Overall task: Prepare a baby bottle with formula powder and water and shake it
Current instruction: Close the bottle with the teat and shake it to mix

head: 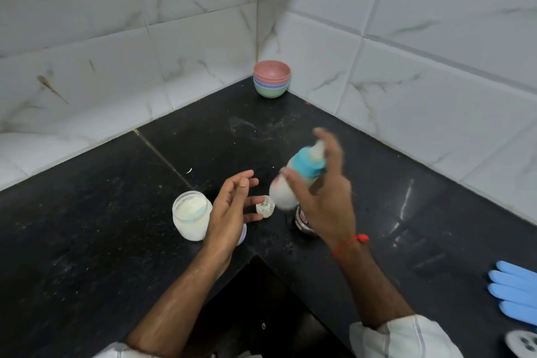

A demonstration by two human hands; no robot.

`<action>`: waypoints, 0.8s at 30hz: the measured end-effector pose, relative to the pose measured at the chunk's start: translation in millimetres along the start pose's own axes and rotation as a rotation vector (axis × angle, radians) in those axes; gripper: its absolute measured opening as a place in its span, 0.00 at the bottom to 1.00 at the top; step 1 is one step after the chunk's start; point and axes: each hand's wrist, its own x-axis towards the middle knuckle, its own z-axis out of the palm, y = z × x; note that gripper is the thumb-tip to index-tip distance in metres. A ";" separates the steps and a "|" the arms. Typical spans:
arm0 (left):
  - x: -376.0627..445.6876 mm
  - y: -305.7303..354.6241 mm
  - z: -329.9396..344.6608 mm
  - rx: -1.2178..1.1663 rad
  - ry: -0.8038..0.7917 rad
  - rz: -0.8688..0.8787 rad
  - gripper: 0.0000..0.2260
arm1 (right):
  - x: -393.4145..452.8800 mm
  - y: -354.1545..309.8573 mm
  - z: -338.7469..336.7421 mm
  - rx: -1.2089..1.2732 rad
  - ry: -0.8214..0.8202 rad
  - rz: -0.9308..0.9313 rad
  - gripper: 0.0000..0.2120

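The right hand grips the capped baby bottle of milky liquid, tilted and blurred above the black counter near its inner corner (shaking seems underway). The left hand hovers open, empty, beside the open powder jar; only shaking remains.

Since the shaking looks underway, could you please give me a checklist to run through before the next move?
1. Baby bottle gripped by right hand: ok.
2. Teal collar on the bottle: ok; tightness cannot tell.
3. Contents look milky: ok; fully mixed cannot tell, blurred.
4. Left hand free, fingers spread: ok.
5. Powder jar closed: not ok, open.
6. Counter clean: not ok, white specks.
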 end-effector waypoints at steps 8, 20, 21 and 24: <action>1.3 0.9 -2.1 -0.010 0.047 0.033 0.12 | 8.6 -18.9 -14.2 0.416 0.246 -0.106 0.35; -0.8 -3.4 -4.5 0.008 0.095 0.057 0.11 | 6.0 -8.0 -17.5 0.300 0.198 -0.140 0.35; -1.1 -3.6 -4.0 0.006 0.093 0.056 0.11 | 5.5 -3.1 -16.2 0.154 0.122 -0.130 0.35; -3.5 -4.6 -1.2 0.008 0.072 0.059 0.11 | -3.8 10.2 -15.7 -0.206 -0.291 -0.067 0.35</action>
